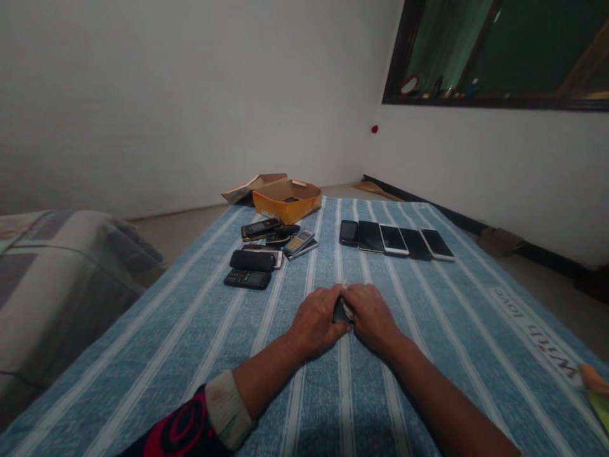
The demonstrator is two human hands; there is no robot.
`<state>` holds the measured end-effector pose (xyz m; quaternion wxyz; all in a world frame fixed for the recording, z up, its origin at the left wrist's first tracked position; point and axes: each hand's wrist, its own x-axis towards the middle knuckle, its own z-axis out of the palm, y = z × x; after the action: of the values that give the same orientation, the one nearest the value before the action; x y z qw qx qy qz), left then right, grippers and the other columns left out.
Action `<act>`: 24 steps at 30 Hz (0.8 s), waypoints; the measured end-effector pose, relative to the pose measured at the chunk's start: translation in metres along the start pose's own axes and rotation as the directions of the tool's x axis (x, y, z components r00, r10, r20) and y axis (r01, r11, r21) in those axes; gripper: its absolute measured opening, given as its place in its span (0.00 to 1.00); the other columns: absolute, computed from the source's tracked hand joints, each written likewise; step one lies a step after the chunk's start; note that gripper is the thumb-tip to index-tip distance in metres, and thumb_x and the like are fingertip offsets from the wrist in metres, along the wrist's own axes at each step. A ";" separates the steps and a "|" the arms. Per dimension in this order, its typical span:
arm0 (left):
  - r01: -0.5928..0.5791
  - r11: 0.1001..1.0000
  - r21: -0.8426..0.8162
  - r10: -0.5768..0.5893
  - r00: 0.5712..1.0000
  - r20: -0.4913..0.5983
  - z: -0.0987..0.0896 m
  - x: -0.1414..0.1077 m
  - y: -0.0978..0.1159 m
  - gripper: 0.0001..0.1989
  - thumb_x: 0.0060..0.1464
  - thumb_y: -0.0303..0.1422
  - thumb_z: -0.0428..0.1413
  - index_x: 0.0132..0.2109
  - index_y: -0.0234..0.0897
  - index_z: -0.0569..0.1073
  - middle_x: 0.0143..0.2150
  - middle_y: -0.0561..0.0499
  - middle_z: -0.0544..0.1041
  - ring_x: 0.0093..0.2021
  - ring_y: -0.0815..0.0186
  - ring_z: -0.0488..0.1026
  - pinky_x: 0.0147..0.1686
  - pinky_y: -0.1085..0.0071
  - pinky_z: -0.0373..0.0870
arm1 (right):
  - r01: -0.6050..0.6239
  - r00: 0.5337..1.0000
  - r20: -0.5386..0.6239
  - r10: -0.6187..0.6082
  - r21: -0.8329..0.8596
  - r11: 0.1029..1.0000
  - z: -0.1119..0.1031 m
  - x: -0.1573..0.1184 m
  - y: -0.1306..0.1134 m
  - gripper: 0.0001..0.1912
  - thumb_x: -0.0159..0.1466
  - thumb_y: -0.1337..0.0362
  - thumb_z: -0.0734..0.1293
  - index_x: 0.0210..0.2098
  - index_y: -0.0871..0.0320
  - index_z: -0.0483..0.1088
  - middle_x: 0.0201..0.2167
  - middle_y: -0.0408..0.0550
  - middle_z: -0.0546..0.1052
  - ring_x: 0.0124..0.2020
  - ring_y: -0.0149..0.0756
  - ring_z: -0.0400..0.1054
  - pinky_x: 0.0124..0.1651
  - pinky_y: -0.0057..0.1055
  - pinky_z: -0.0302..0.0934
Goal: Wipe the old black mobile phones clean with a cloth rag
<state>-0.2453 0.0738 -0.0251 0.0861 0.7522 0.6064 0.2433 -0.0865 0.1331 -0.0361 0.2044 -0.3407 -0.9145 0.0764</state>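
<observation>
My left hand (314, 322) is closed round a small dark phone (339, 313) at the middle of the striped cloth. Its fingers cover most of the phone. Against it, my right hand (371, 315) is closed with a crumpled white cloth or tissue (348, 311) under its fingers, touching the phone. To the left beyond my hands lie several old phones in a loose pile, among them a black keypad phone (247, 279) and a silver keypad phone (299, 242). At the right, several touchscreen phones stand in a row, including a white-edged phone (436, 244).
An orange cardboard box (287, 202) with its lid folded back stands at the far edge of the blue striped tablecloth (190, 330). A covered piece of furniture (80, 279) is on the left. Something orange and green (597, 393) lies at the right edge.
</observation>
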 end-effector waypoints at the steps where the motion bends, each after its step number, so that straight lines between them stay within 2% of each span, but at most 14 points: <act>1: 0.006 1.000 -0.005 -0.006 1.000 0.000 0.000 0.000 0.000 0.36 0.46 0.34 0.64 0.61 0.38 0.60 0.51 0.44 0.75 0.50 0.54 0.71 0.51 0.58 0.69 | 0.005 1.000 0.014 -0.005 0.003 1.000 -0.002 0.000 -0.001 0.18 0.66 0.72 0.58 0.52 0.55 0.68 0.47 0.50 0.75 0.50 0.41 0.64 0.59 0.43 0.48; 3: 0.014 1.000 -0.004 -0.014 1.000 0.007 0.001 0.000 -0.001 0.38 0.47 0.34 0.64 0.62 0.37 0.58 0.51 0.43 0.75 0.50 0.53 0.71 0.50 0.57 0.69 | -0.012 1.000 0.017 0.012 -0.020 1.000 -0.004 0.000 0.001 0.18 0.65 0.73 0.58 0.52 0.55 0.68 0.48 0.50 0.74 0.51 0.42 0.64 0.60 0.45 0.46; 6: 0.018 1.000 0.006 -0.018 1.000 0.018 0.001 0.000 -0.003 0.38 0.47 0.34 0.64 0.62 0.35 0.59 0.50 0.42 0.75 0.49 0.53 0.71 0.50 0.57 0.69 | -0.079 0.997 -0.019 0.078 -0.091 0.993 -0.006 -0.002 0.012 0.17 0.65 0.73 0.58 0.51 0.56 0.69 0.49 0.52 0.74 0.51 0.43 0.64 0.57 0.43 0.49; 11: 0.022 1.000 0.020 -0.022 1.000 0.015 0.004 -0.001 -0.005 0.36 0.47 0.36 0.64 0.62 0.38 0.61 0.50 0.43 0.75 0.51 0.53 0.71 0.50 0.56 0.69 | -0.181 0.981 -0.099 0.166 -0.171 0.969 -0.003 -0.007 0.020 0.19 0.65 0.74 0.57 0.52 0.59 0.69 0.46 0.54 0.75 0.49 0.44 0.65 0.54 0.41 0.53; 14: 0.017 1.000 0.026 -0.017 1.000 0.016 0.003 0.000 -0.004 0.36 0.47 0.36 0.64 0.61 0.37 0.61 0.50 0.43 0.75 0.50 0.53 0.71 0.50 0.56 0.69 | -0.138 0.989 -0.075 0.127 -0.179 0.974 -0.002 -0.008 0.010 0.19 0.64 0.74 0.57 0.52 0.60 0.69 0.46 0.56 0.75 0.49 0.45 0.65 0.54 0.41 0.53; 17: 0.014 1.000 0.014 -0.014 1.000 0.010 0.002 0.000 -0.003 0.34 0.47 0.35 0.64 0.60 0.37 0.62 0.48 0.44 0.75 0.49 0.53 0.71 0.50 0.57 0.69 | -0.044 0.998 -0.040 0.040 -0.130 0.991 -0.003 -0.009 -0.002 0.19 0.65 0.72 0.58 0.54 0.58 0.67 0.52 0.55 0.73 0.54 0.45 0.63 0.58 0.43 0.50; 19: 0.006 1.000 -0.004 -0.006 1.000 0.003 0.003 0.000 -0.004 0.33 0.47 0.34 0.64 0.59 0.38 0.63 0.48 0.45 0.75 0.48 0.54 0.71 0.49 0.57 0.69 | -0.025 1.000 -0.020 0.023 -0.104 0.994 -0.004 -0.009 -0.004 0.21 0.65 0.73 0.58 0.56 0.56 0.66 0.54 0.54 0.72 0.57 0.44 0.62 0.61 0.46 0.47; 24: 0.012 1.000 0.020 -0.012 1.000 0.005 0.004 0.000 -0.005 0.34 0.47 0.35 0.64 0.60 0.38 0.62 0.49 0.43 0.75 0.49 0.53 0.72 0.49 0.56 0.69 | -0.176 0.984 -0.033 0.173 -0.131 0.976 -0.008 -0.011 0.010 0.23 0.66 0.74 0.56 0.58 0.57 0.65 0.58 0.58 0.70 0.59 0.45 0.62 0.61 0.50 0.49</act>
<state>-0.2481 0.0758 -0.0307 0.0817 0.7499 0.6130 0.2349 -0.0694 0.1335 -0.0355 0.1835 -0.4334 -0.8819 0.0289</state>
